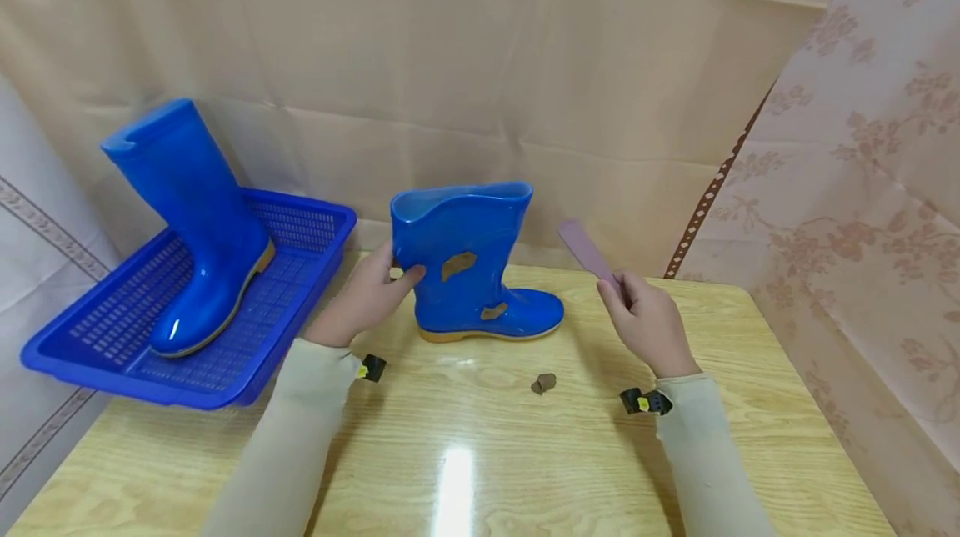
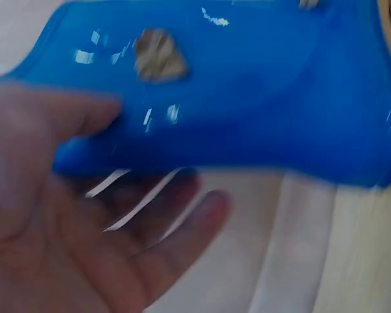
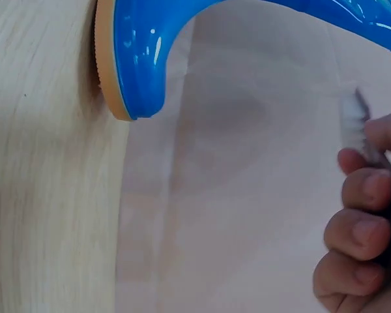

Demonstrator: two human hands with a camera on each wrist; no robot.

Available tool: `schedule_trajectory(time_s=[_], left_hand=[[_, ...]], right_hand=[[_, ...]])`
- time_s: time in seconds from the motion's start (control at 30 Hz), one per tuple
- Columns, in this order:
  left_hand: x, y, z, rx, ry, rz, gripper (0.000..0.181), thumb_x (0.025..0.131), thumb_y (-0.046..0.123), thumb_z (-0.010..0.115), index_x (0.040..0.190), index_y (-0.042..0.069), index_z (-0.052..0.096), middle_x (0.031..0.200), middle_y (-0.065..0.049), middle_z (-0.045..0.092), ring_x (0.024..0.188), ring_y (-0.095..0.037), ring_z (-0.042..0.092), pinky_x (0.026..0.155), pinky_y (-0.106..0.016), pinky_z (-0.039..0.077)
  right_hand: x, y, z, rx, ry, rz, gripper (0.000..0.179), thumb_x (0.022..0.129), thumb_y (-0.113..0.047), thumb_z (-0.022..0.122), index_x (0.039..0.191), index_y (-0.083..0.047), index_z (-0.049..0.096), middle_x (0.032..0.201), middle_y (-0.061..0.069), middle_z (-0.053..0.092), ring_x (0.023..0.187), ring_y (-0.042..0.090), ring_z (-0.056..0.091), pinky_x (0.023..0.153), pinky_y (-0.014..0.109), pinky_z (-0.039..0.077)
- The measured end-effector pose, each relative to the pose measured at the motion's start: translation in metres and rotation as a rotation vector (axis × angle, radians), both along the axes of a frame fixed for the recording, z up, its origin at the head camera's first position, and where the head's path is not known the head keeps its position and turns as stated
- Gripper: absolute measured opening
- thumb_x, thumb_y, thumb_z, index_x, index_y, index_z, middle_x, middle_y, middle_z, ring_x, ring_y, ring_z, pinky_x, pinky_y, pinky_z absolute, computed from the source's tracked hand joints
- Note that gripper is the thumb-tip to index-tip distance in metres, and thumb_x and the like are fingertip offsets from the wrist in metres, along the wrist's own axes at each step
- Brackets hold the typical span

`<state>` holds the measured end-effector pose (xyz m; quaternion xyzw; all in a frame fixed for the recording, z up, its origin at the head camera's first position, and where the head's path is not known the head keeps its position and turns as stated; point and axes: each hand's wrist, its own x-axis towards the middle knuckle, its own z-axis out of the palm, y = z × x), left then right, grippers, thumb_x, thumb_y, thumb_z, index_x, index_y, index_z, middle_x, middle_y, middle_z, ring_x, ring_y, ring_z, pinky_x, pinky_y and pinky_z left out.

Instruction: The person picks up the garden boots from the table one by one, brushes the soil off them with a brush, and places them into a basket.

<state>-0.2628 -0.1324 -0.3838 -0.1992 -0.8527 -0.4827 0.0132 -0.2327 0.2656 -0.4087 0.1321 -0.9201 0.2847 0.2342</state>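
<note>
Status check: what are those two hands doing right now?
Left hand grips muddy boot shaft. Right hand holds brush, off the boot. Mud clump on table.

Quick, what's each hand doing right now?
Left hand: grips the boot at its shaft.
Right hand: holds a brush.

Left hand, right hand, both gripping
</note>
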Motion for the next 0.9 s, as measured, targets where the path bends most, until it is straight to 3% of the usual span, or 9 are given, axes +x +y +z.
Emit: schedule_trajectory(time_s=[0.07, 0.13, 0.23, 0.37, 0.53, 0.67, 0.9], left_hand=[[-0.001, -0.007, 0.001, -0.016, -0.009, -0.056, 0.069, 0.105, 0.013, 0.059, 0.163, 0.017, 0.022, 0.154, -0.015, 0.047, 0.136, -0.038, 0.05, 0.103, -0.06, 0.049], [-0.002, -0.012, 0.002, -0.028, -0.024, -0.07, 0.07, 0.102, 0.01, 0.061, 0.161, 0.019, 0.024, 0.146, -0.013, 0.052, 0.128, -0.036, 0.055, 0.096, -0.055, 0.054], [-0.002, -0.015, 0.004, -0.063, -0.021, -0.033, 0.063, 0.1, 0.011, 0.063, 0.156, 0.017, 0.035, 0.13, -0.014, 0.061, 0.111, -0.033, 0.063, 0.085, -0.048, 0.057], [-0.002, -0.013, 0.005, -0.087, -0.013, 0.017, 0.055, 0.101, 0.015, 0.063, 0.152, 0.011, 0.042, 0.124, -0.015, 0.065, 0.105, -0.032, 0.067, 0.083, -0.047, 0.059], [0.0, -0.01, 0.006, -0.075, -0.011, 0.065, 0.057, 0.101, 0.02, 0.064, 0.153, 0.013, 0.041, 0.126, -0.013, 0.065, 0.11, -0.03, 0.066, 0.088, -0.05, 0.058], [0.001, -0.009, 0.009, -0.056, -0.018, 0.084, 0.057, 0.103, 0.019, 0.064, 0.153, 0.01, 0.041, 0.128, -0.014, 0.064, 0.113, -0.032, 0.065, 0.092, -0.052, 0.056], [0.003, -0.011, 0.013, -0.051, -0.013, 0.1, 0.048, 0.101, 0.021, 0.068, 0.144, 0.008, 0.051, 0.124, -0.013, 0.067, 0.111, -0.031, 0.066, 0.092, -0.052, 0.057]], right_hand=[[0.001, 0.001, 0.001, -0.002, 0.046, 0.047, 0.014, 0.102, -0.023, 0.067, 0.094, -0.011, 0.069, 0.061, -0.005, 0.047, 0.05, 0.008, 0.039, 0.047, 0.026, 0.032], [0.001, 0.001, 0.001, -0.011, 0.07, 0.12, 0.006, 0.098, -0.016, 0.071, 0.093, -0.013, 0.074, 0.061, -0.007, 0.049, 0.05, 0.007, 0.04, 0.047, 0.025, 0.032], [0.002, -0.003, 0.002, -0.018, 0.065, 0.246, 0.008, 0.093, -0.01, 0.075, 0.092, -0.017, 0.078, 0.063, -0.01, 0.052, 0.051, 0.006, 0.042, 0.047, 0.024, 0.035], [0.001, -0.013, 0.001, 0.027, 0.017, 0.351, 0.009, 0.092, -0.012, 0.077, 0.094, -0.02, 0.08, 0.069, -0.014, 0.057, 0.055, 0.004, 0.046, 0.05, 0.024, 0.039], [-0.001, -0.029, -0.005, 0.125, 0.009, 0.376, 0.004, 0.094, -0.02, 0.076, 0.092, -0.02, 0.079, 0.066, -0.017, 0.053, 0.055, 0.001, 0.042, 0.05, 0.024, 0.037], [-0.003, -0.038, -0.008, 0.148, 0.062, 0.372, 0.006, 0.094, -0.022, 0.075, 0.09, -0.018, 0.079, 0.064, -0.016, 0.046, 0.054, 0.001, 0.039, 0.049, 0.023, 0.034], [-0.003, -0.04, -0.013, 0.168, 0.139, 0.36, 0.03, 0.092, -0.018, 0.077, 0.122, -0.013, 0.077, 0.069, -0.015, 0.049, 0.057, 0.001, 0.04, 0.049, 0.022, 0.034]])
